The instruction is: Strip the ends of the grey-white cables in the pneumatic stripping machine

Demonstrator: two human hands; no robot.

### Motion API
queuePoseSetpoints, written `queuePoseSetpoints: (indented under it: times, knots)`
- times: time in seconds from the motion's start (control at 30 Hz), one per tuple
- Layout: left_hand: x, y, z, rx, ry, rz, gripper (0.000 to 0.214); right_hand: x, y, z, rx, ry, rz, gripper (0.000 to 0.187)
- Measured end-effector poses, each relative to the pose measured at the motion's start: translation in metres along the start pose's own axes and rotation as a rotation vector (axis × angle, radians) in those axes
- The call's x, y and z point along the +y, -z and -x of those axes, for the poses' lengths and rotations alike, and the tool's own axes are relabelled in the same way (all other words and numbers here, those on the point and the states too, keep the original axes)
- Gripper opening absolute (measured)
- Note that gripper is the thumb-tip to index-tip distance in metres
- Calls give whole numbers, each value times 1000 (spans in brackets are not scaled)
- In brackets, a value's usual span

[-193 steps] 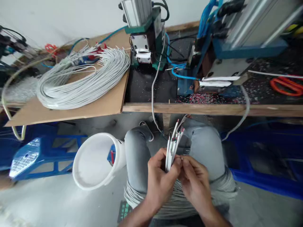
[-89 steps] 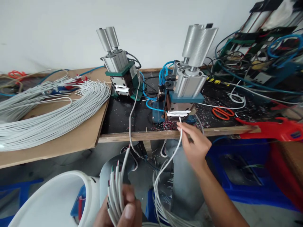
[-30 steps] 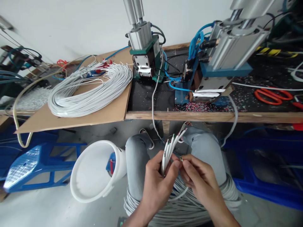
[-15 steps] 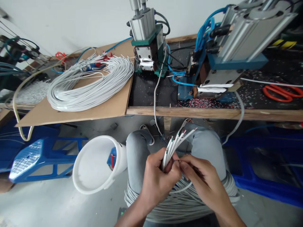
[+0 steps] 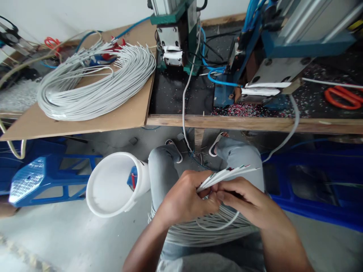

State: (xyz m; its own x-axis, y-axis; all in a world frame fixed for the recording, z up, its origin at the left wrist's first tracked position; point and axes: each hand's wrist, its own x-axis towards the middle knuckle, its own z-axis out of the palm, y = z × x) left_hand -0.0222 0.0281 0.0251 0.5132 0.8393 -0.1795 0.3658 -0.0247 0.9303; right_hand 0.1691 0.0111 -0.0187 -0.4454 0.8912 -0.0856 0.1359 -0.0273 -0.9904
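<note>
My left hand [image 5: 184, 198] is closed round a bunch of white cable ends [image 5: 227, 174] that point to the right, with coloured cores showing at their tips. My right hand [image 5: 245, 200] pinches at the same bunch just beside the left thumb. Both hands hover over my lap, where a large coil of white cable [image 5: 204, 228] lies across my grey trousers. A loop of one cable hangs below the right hand.
A wooden bench [image 5: 255, 122] ahead carries a blue pneumatic machine [image 5: 272, 49], a green one [image 5: 176, 34], orange scissors [image 5: 343, 97] and a cardboard sheet with another white cable coil [image 5: 93, 85]. A white bucket [image 5: 113, 185] and blue stool [image 5: 42, 179] stand at my left.
The bunch of cable ends has swung from pointing up and forward to lying nearly flat, pointing right. My hands stay together over my lap. The view has tilted further down.
</note>
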Motion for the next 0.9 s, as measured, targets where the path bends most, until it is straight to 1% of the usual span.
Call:
queuePoseSetpoints:
  times: [0.03,0.07,0.1,0.17,0.2,0.27,0.37,0.47,0.57,0.67,0.77,0.83,0.9]
  knots:
    - [-2,-1,0,-8,7,21,16,6,-3,1,-54,-56,-94,18]
    - [-4,-2,0,-5,15,46,16,13,-8,2,-80,-112,-228,20]
    - [-6,-4,0,18,27,76,16,19,-13,2,-71,-156,-381,21]
    - [-9,-10,1,122,54,138,13,29,-27,3,19,-183,-646,24]
    - [-11,-14,2,187,71,169,12,32,-35,3,73,-178,-739,27]
    - [-15,-22,5,305,102,225,13,34,-50,1,167,-157,-836,31]
    - [-19,-32,11,430,148,284,18,32,-68,-2,262,-139,-905,33]
    - [-20,-34,14,475,165,315,20,29,-73,-6,287,-137,-943,33]
    - [-18,-30,13,473,150,319,18,28,-70,-9,265,-138,-950,33]
    - [-14,-26,9,430,158,338,13,27,-67,-10,255,-130,-934,34]
    - [-10,-26,4,401,172,339,13,26,-65,-9,262,-132,-902,35]
    - [-8,-27,3,399,158,332,14,25,-62,-7,248,-149,-890,35]
    - [-7,-27,1,399,148,343,17,24,-55,-4,234,-148,-797,31]
